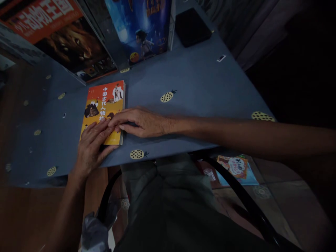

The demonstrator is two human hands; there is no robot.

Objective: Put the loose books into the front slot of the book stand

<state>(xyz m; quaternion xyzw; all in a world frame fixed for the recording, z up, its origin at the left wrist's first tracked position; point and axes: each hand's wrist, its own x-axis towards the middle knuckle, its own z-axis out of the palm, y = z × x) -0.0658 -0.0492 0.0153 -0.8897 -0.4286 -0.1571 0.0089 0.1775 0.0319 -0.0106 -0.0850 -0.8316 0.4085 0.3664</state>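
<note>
Orange-and-yellow book (104, 105) reading "中国古代人物" lies flat on my blue tabletop (199, 84), my left hand (90, 148) and right hand (139, 122) pressing it open-palmed, gripping nothing.

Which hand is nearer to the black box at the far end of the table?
The right hand. It lies flat on the near right part of the orange book, on the side towards the black box. The left hand rests on the book's near edge, farther away.

Glossy paperback book (105, 108), matt blue cloth table cover (199, 80), glossy lion poster (70, 45)
</note>
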